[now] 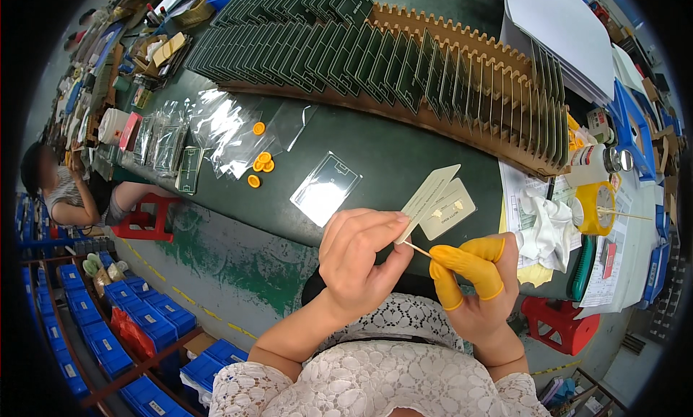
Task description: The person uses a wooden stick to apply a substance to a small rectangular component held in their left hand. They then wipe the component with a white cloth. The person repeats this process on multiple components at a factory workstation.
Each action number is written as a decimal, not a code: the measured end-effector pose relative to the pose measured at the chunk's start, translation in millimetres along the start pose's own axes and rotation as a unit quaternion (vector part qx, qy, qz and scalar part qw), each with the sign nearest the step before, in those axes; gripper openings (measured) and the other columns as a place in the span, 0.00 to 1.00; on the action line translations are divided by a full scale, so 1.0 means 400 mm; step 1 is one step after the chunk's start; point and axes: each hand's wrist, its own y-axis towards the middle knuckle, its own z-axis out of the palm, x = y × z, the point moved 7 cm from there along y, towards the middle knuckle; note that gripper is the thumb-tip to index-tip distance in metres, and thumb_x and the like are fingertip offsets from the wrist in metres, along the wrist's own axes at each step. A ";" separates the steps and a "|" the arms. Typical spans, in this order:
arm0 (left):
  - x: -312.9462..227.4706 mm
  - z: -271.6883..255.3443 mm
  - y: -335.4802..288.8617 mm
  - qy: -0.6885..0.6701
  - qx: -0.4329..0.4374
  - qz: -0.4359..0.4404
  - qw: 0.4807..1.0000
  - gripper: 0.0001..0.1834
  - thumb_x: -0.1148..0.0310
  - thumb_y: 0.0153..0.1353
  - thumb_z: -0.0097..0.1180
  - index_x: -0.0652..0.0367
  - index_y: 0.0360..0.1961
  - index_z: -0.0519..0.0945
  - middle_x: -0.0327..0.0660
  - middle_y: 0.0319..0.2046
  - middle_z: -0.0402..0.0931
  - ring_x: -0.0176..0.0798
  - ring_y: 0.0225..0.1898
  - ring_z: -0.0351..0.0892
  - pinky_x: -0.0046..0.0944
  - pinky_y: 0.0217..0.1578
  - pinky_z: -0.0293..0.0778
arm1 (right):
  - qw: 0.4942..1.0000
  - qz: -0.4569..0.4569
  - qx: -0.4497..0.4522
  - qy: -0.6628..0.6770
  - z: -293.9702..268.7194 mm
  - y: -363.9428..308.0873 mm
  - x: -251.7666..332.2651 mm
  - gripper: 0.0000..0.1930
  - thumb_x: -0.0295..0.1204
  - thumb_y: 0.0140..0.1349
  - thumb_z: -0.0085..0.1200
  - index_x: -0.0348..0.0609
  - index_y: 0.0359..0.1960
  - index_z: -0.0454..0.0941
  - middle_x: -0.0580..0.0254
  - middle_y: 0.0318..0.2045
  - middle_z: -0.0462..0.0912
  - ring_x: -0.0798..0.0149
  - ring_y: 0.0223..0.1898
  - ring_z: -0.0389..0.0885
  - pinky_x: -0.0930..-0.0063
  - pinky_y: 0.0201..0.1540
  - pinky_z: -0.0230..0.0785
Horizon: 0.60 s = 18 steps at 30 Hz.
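Observation:
My left hand is closed on a thin cream card with dark print, pinching its near end and holding it tilted up over the bench edge. A second cream card with a gold mark shows just behind it; I cannot tell whether it is held or lies on the bench. Yellow finger cots cover fingers of my right hand, which pinches a thin wooden stick. The stick's far tip meets the near end of the held card by my left thumb; the tip itself is hidden.
Dark green cards stand in a slotted cardboard rack across the bench. Left lie orange rolled finger cots, clear bags and a white-and-green card. Right: white cloth, yellow tape roll, bottle. A person sits far left.

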 end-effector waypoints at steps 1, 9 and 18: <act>0.000 0.000 0.001 -0.001 0.001 -0.001 1.000 0.18 0.87 0.45 0.67 0.63 0.38 0.79 0.45 0.33 0.82 0.43 0.32 0.81 0.35 0.34 0.74 | 1.000 0.003 -0.002 0.000 0.001 0.000 -0.002 0.19 0.20 0.45 0.71 0.45 0.42 0.84 0.62 0.32 0.76 0.59 0.30 0.71 0.69 0.30 0.62; 0.000 -0.001 -0.003 -0.004 0.000 -0.004 1.000 0.18 0.87 0.46 0.67 0.63 0.39 0.79 0.44 0.33 0.82 0.42 0.32 0.81 0.35 0.34 0.74 | 1.000 0.007 0.003 0.000 -0.001 -0.002 0.001 0.20 0.20 0.45 0.71 0.45 0.42 0.84 0.62 0.32 0.76 0.59 0.30 0.71 0.68 0.30 0.62; 0.005 0.000 -0.011 -0.005 -0.005 -0.002 1.000 0.18 0.84 0.43 0.66 0.63 0.39 0.79 0.44 0.36 0.83 0.46 0.33 0.81 0.39 0.35 0.74 | 1.000 0.005 -0.002 -0.014 -0.004 -0.001 0.001 0.19 0.20 0.45 0.71 0.45 0.42 0.84 0.62 0.32 0.76 0.59 0.29 0.71 0.68 0.30 0.62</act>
